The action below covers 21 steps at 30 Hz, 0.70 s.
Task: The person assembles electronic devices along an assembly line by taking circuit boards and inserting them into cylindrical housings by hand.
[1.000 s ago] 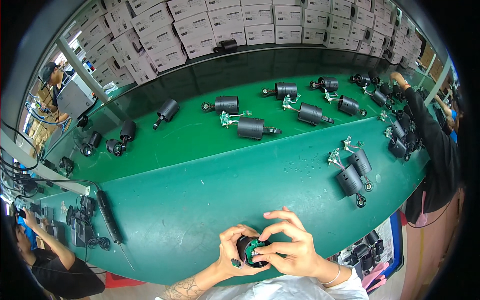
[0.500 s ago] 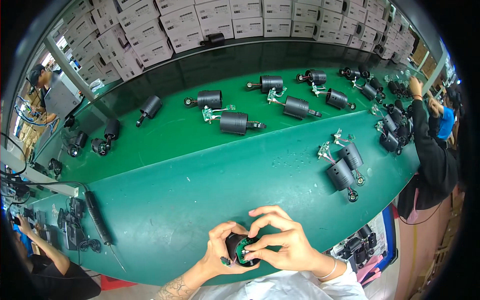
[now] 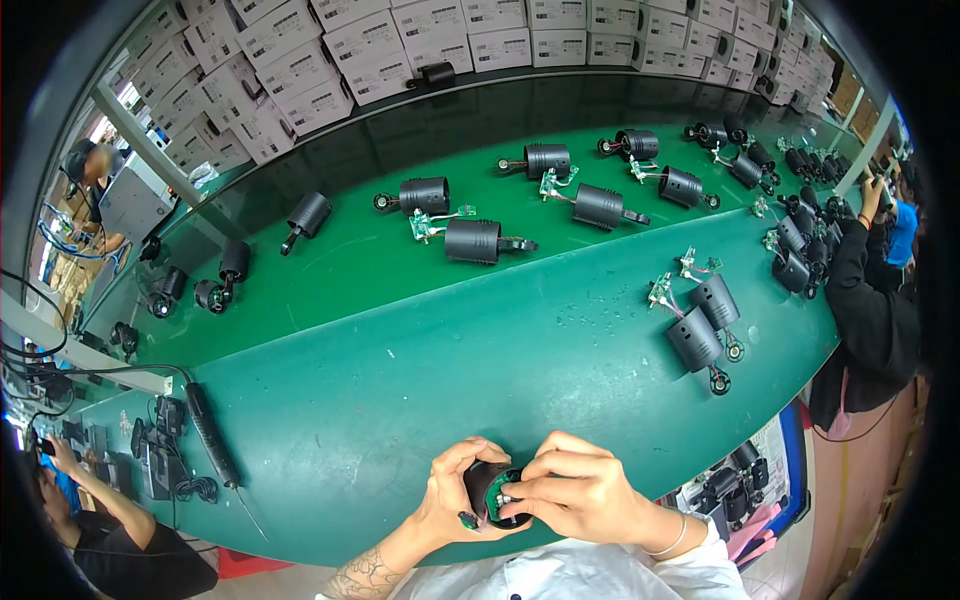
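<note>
Both hands (image 3: 530, 495) gripping black lamp housing (image 3: 487, 487), green workbench (image 3: 400, 390)

Black lamp housing (image 3: 484, 484), green table (image 3: 420, 370), white boxes (image 3: 400, 35).

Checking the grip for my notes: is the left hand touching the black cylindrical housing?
Touching. The head view shows the left hand wrapped around the black cylindrical housing, fingers curled over its side, while the right hand covers its open end.

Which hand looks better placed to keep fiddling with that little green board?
Probably the right hand: its fingertips sit on the small green circuit board, while the left hand is wrapped around the black cylindrical housing.
</note>
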{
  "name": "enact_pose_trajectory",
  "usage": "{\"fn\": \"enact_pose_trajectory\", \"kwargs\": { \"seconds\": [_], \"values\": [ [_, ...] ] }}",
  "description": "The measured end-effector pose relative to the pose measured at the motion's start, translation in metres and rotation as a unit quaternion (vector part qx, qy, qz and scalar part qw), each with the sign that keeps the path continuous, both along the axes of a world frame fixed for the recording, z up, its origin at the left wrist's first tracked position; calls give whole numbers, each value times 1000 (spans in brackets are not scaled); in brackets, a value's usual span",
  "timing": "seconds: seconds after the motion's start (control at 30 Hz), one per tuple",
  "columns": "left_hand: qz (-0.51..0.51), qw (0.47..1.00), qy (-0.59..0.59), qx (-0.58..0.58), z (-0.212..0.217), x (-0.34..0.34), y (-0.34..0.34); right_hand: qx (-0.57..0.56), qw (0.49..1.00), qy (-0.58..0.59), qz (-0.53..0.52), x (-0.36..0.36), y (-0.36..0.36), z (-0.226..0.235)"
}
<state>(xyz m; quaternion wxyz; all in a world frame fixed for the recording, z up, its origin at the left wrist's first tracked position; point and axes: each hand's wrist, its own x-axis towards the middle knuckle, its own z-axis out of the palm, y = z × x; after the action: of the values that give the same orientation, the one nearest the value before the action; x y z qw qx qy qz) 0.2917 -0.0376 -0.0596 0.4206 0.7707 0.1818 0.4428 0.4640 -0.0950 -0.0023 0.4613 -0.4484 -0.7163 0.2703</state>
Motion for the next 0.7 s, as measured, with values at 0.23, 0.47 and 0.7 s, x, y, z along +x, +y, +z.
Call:
{"fn": "enact_pose_trajectory", "kwargs": {
  "seconds": [0.23,0.47,0.7],
  "values": [
    [7,1000,27,-9,6,4,-3,-8,1000,7,21,7,2,5],
    [26,999,18,-39,5,9,-3,57,995,-62,-57,-7,-5,2],
    [21,999,21,-16,4,15,-5,-7,1000,-15,-2,12,-2,1]
  ]
}}
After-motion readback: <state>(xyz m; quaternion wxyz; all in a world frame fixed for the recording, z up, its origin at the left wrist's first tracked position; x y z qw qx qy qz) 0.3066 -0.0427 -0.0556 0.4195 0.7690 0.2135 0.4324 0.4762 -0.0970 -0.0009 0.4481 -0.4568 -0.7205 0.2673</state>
